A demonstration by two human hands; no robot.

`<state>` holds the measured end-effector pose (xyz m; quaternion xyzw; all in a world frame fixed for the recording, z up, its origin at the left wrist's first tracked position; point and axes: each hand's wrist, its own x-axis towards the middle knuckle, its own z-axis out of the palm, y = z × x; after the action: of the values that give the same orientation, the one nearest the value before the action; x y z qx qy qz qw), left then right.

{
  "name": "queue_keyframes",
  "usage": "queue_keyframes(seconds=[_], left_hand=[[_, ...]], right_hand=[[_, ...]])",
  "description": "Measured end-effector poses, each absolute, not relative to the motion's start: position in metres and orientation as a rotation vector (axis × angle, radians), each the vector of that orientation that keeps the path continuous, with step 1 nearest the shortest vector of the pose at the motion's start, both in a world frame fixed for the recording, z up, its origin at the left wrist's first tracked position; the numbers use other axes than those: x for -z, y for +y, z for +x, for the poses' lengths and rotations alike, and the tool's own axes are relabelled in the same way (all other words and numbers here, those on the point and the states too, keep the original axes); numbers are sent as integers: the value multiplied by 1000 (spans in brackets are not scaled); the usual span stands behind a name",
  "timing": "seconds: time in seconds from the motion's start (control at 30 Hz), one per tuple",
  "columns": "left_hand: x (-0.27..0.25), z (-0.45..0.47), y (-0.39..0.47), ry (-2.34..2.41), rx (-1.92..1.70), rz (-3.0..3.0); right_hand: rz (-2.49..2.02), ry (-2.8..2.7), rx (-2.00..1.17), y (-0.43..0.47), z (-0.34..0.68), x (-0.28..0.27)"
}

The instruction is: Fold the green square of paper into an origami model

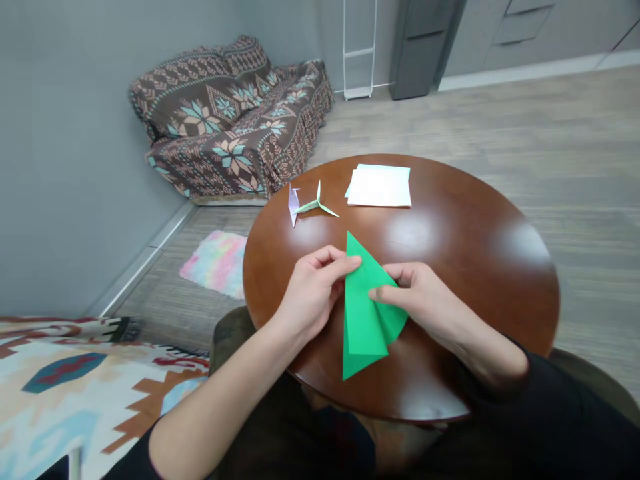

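Brown wood makes the oval-looking table [480, 280], and off its left side lies a fluffy rug [215, 263]. On the table's far left stand a purple paper bird [293, 205] and a pale green three-pointed paper piece [318, 203]; whether they touch, I cannot tell. Over the table's near half, the left hand [313, 290] pinches narrowly, thumb on top, at the left edge of the green paper [364, 327], which is partly folded to a long point aimed at the table's far side. The right hand [425, 297] grips its right edge, thumb on the face, fingers mostly hidden behind. This looks like mid-fold, with the right flap not yet flat; the next move probably calls for lining up edges before pressing a crease. White sheets [381, 187] lie near the table's far edge. The table's near edge leaves little room below the paper; its right side offers plenty.
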<state>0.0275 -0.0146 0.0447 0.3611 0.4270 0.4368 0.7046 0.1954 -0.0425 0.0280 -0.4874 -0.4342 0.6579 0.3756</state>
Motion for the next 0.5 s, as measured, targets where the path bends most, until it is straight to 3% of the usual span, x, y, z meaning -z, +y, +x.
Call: queue_keyframes(seconds=[0.23,0.5], left_hand=[[-40,20,-12,1073,-1053,1161],[-48,18,-15,1053,-874,1331]], right_hand=[[-1259,-1196,-1419,-38,201,-21],[-1262,-1232,-1204,-37,204,-19]])
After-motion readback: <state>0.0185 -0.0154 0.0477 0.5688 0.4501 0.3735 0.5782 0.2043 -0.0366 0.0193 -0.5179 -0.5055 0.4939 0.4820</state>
